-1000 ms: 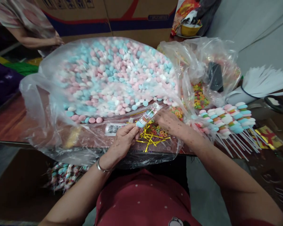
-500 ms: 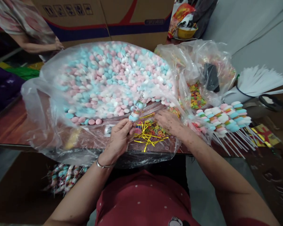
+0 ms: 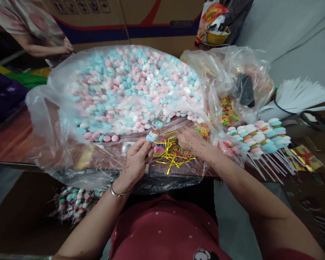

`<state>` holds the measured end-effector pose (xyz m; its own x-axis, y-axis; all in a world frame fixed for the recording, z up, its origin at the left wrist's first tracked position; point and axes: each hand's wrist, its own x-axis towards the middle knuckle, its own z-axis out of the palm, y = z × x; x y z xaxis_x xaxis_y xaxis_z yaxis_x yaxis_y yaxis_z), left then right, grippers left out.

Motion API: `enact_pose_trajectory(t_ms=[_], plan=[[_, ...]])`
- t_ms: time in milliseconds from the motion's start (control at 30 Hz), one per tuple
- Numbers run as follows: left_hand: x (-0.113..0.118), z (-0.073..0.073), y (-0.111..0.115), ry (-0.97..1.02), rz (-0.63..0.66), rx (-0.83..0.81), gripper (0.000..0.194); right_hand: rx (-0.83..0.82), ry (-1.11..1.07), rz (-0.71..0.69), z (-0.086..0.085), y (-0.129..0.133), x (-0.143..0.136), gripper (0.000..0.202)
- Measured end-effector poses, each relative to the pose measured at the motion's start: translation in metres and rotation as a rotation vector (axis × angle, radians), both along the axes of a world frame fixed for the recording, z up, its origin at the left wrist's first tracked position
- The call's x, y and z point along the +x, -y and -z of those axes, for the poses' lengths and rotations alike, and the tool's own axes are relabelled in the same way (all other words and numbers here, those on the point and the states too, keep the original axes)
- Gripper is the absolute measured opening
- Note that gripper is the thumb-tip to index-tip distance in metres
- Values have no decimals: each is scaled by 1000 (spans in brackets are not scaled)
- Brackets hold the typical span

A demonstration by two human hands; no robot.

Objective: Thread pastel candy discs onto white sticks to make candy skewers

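My left hand (image 3: 137,159) is closed around the lower end of a marshmallow skewer (image 3: 155,127) in a clear printed wrapper, tilted up and away from me. My right hand (image 3: 191,141) is bent down over the gold twist ties (image 3: 170,156) and the small gummy rings (image 3: 203,130). Its fingers are curled together and their tips are partly hidden, so what they hold does not show. The twist ties lie scattered between my hands. Beyond them spreads a big clear bag of pink, blue and white marshmallows (image 3: 135,86).
Unwrapped marshmallow skewers (image 3: 260,137) are stacked at the right. White sticks (image 3: 300,95) stand in a container behind them. A bag of gummy rings (image 3: 229,112) lies nearby. Wrapped skewers (image 3: 73,204) fill a box below left. Another person's hand (image 3: 67,47) is at the far left.
My right hand has shifted slightly left over the twist ties. The wrapped skewer stays in my left hand, turned a little. The whole view has moved slightly.
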<state>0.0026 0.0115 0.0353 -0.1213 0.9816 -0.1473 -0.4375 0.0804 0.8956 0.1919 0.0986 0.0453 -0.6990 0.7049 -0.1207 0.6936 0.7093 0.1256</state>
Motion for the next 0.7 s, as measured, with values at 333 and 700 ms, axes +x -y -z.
enact_pose_trajectory(t_ms=[333,700], plan=[[-5,-4,1,28,-8,8,36,-115,-143,212,-10,-2,-2,26],[-4,3,6,-13,-14,43,35,-194,-258,305,-5,-6,-20,24]])
